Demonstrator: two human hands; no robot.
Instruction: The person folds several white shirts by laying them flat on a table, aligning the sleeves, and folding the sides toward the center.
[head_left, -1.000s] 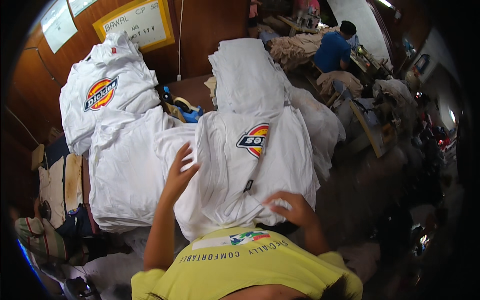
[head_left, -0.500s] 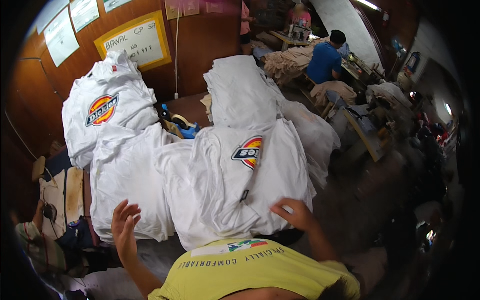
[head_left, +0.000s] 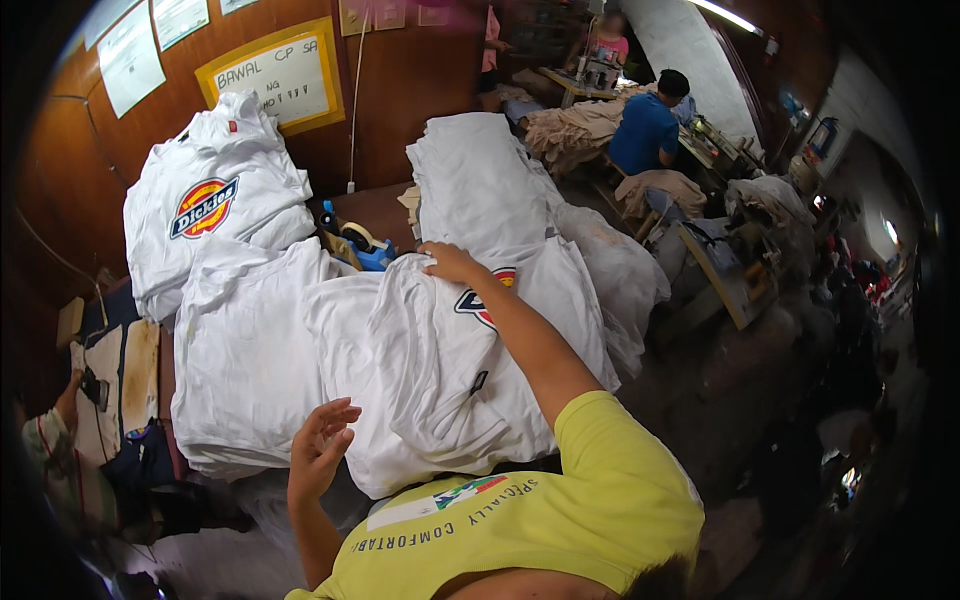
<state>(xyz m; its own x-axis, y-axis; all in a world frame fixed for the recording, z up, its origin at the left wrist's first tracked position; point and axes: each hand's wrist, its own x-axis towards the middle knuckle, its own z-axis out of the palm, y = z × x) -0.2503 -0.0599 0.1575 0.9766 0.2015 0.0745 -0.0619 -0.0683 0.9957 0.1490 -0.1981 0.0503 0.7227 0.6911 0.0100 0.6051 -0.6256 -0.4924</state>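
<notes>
A white T-shirt [head_left: 410,340] with a round red, yellow and blue logo, half covered, lies rumpled on a layer of white shirts in front of me. My right hand [head_left: 452,262] reaches across it to the far edge, its bent fingers closed on the cloth there. Above the near left part of the shirt, my left hand [head_left: 320,445] hovers with fingers loosely curled and apart, holding nothing. A small dark label [head_left: 479,382] shows on the shirt's near side.
White shirts [head_left: 250,350] are piled at left, one with a full logo. A folded white stack [head_left: 470,165] stands behind, next to a blue tape dispenser [head_left: 370,250]. A clear plastic bag [head_left: 625,280] lies at right. A person in blue [head_left: 640,130] sits at a sewing machine.
My right hand has moved from the shirt's near right side forward and left to its far edge. My left hand has shifted right, toward the shirt. The view has moved slightly.
</notes>
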